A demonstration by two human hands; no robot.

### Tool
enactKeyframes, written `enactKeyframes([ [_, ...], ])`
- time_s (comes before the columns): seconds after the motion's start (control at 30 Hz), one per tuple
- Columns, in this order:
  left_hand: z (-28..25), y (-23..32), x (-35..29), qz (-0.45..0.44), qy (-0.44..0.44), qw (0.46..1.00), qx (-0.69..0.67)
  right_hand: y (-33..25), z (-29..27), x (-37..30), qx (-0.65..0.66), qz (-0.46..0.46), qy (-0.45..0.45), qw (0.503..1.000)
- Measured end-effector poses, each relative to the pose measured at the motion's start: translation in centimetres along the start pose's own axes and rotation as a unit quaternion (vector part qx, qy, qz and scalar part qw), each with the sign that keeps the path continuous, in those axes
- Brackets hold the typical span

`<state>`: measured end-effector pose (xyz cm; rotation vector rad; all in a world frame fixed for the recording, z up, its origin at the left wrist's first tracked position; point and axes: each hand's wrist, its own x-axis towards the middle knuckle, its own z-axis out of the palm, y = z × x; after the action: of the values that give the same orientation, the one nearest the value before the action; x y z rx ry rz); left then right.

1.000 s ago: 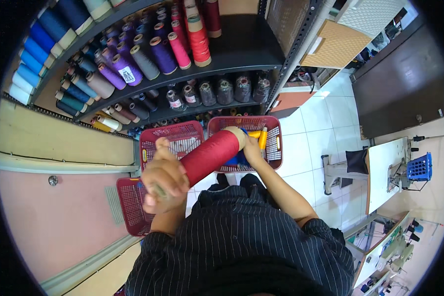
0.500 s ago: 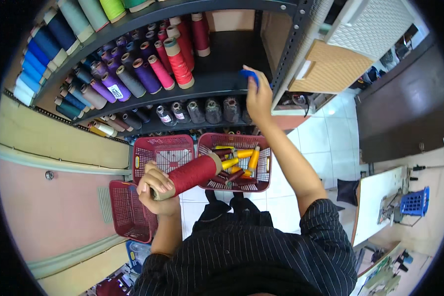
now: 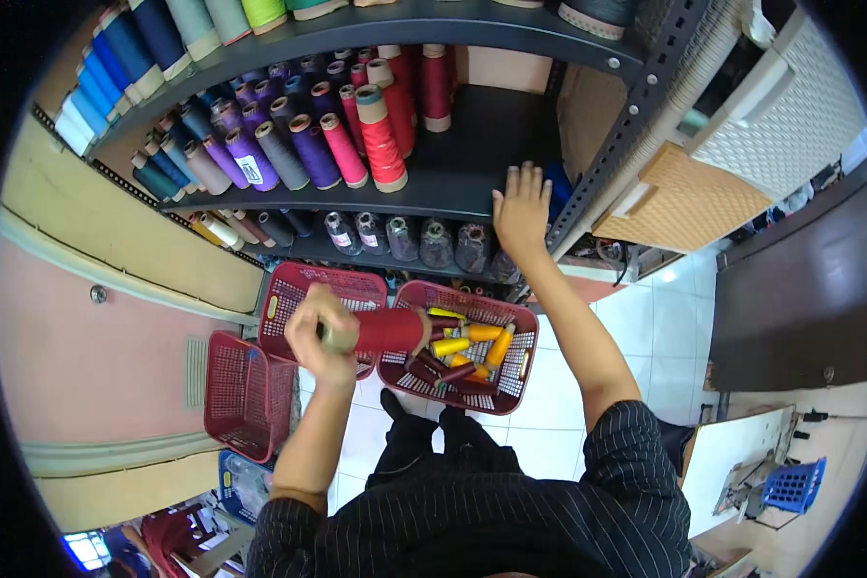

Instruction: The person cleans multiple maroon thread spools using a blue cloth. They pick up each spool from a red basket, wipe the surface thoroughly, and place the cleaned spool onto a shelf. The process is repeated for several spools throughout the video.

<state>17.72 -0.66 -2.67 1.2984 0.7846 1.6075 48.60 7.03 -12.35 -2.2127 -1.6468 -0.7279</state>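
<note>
Clock directions are taken from the red spool (image 3: 390, 330) as centre. The spool lies lengthwise from 9 to 3 o'clock, held in the air above the baskets. Left hand (image 3: 323, 330), at 9 o'clock: fingers closed around the end of the spool. Right hand (image 3: 525, 214), near 2 o'clock: fingers extended, grasping nothing visible, back of the hand facing up, at the front edge of the black shelf (image 3: 486, 135). Contact with the shelf cannot be determined. A blue item (image 3: 558, 188) sits just beside the fingers. At 12 o'clock, an orange-red spool (image 3: 383, 140) stands upright on the shelf. Between 3 and 4 o'clock, a red basket (image 3: 507, 309) contains orange spools (image 3: 499, 347) and maroon spools (image 3: 459, 373).
</note>
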Motion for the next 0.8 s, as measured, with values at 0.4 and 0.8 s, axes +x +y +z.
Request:
enactKeyframes([
  [0.4,15.7,-10.7,17.0,0.057,-0.113,0.992,-0.023,-6.9,-0.4,1.2,0.584,-0.013,0.012,0.811],
  [0.8,14.0,-21.8,14.1,0.025,-0.138,0.973,0.184,-8.3,8.6,9.0,0.539,0.027,0.052,0.840],
])
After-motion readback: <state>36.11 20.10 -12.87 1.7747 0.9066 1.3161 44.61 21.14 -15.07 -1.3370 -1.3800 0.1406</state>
